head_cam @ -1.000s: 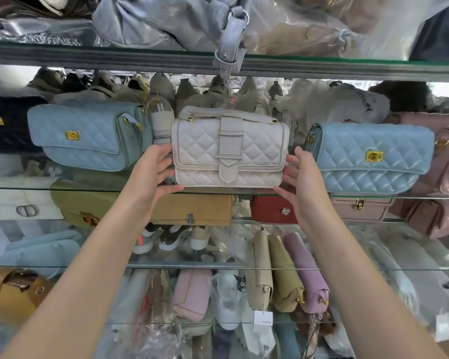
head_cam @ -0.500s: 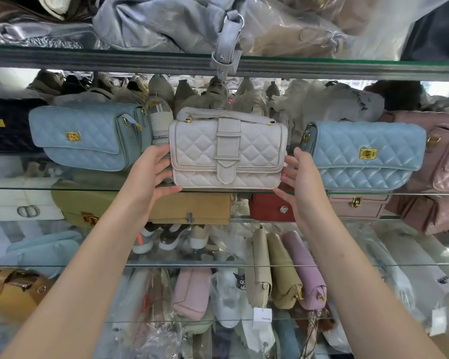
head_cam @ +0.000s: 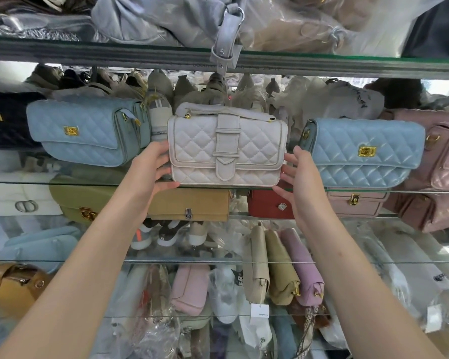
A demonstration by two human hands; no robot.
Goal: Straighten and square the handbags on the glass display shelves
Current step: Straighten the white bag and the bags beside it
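Observation:
A white quilted handbag (head_cam: pixel 197 149) with a buckle strap stands upright in the middle of the glass shelf (head_cam: pixel 24 182). My left hand (head_cam: pixel 151 169) cups its lower left corner, thumb under the bottom edge and fingers behind the side. At the lower right corner, my right hand (head_cam: pixel 300 180) presses against the end with its fingers spread. A light blue quilted bag (head_cam: pixel 83 130) sits to the left, turned at an angle. Another light blue quilted bag (head_cam: pixel 360 154) sits to the right, facing front.
A navy bag (head_cam: pixel 5 120) and a pink bag (head_cam: pixel 446 151) stand at the shelf's ends. A grey strap (head_cam: pixel 226 42) hangs off the upper shelf (head_cam: pixel 114 57) just above the white bag. Olive (head_cam: pixel 73 200), tan (head_cam: pixel 192 203) and red (head_cam: pixel 267 206) bags fill the shelf below.
Both hands have closed in a little on the white bag's lower corners, and my left thumb now sits under its bottom edge. The bag has barely shifted.

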